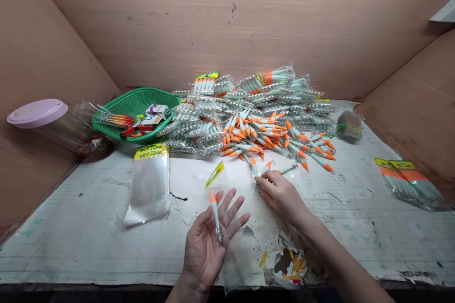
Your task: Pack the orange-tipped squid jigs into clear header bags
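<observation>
A fishing lure [214, 213] with an orange tip, pale body and metal hooks rests in my left hand [209, 241]. That palm faces up, fingers spread, thumb beside the lure. A clear plastic bag [217, 179] with a yellow BCT LURE header lies along the same hand; whether the lure is inside it I cannot tell. My right hand [279, 194] has its fingertips closed at the hook ends of a couple of lures [253, 166] on the table. Another lure [287, 169] lies just behind those fingers. Beyond them spreads a pile of loose lures [263, 132].
Packed lure bags [199, 130] are heaped at the back. Left are a green basket [138, 94], a stack of clear bags [149, 189] and a pink-lidded jar [39, 113]. Packed lures [408, 180] and a banded bundle [349, 126] lie right. Torn surface [287, 262] shows near the front edge.
</observation>
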The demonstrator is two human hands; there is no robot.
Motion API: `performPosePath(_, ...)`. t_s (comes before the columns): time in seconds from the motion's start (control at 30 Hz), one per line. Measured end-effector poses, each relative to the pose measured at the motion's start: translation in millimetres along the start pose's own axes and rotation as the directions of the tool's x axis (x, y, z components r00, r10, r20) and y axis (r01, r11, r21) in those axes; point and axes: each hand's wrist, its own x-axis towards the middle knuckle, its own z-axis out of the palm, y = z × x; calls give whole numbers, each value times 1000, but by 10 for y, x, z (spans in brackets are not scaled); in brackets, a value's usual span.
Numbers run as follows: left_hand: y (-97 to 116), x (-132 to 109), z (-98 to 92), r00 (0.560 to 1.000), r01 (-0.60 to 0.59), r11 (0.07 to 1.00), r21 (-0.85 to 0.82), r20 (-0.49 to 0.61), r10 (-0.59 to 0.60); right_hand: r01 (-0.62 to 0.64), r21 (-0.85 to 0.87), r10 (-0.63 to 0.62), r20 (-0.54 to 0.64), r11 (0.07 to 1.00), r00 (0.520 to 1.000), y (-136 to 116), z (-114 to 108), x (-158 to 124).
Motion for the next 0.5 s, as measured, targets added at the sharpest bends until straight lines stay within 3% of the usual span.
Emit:
performPosePath(0.17,-3,47,129,946,-165,978,130,-260,194,-16,66,19,-45,998,999,-53,39,-55)
performPosePath(0.27,9,70,158,914,-215,947,238,-291,281,-189,353,216,-38,916,976,-63,41,-94)
performPosePath(0.33,26,84,167,919,-191,947,259,-292,265,-350,597,400,53,722,915,-68,38,-111)
performPosePath(0.4,42,100,168,926,-164,957,241,-296,233,-463,756,534,179,463,826,-80,15,-125)
performPosePath(0.47,52,119,160,929,-157,963,221,-299,220,-495,833,599,271,246,753,-98,-36,-135)
performPosePath(0.5,52,128,155,928,-156,964,214,-303,218,-489,850,614,283,195,737,-108,-69,-136)
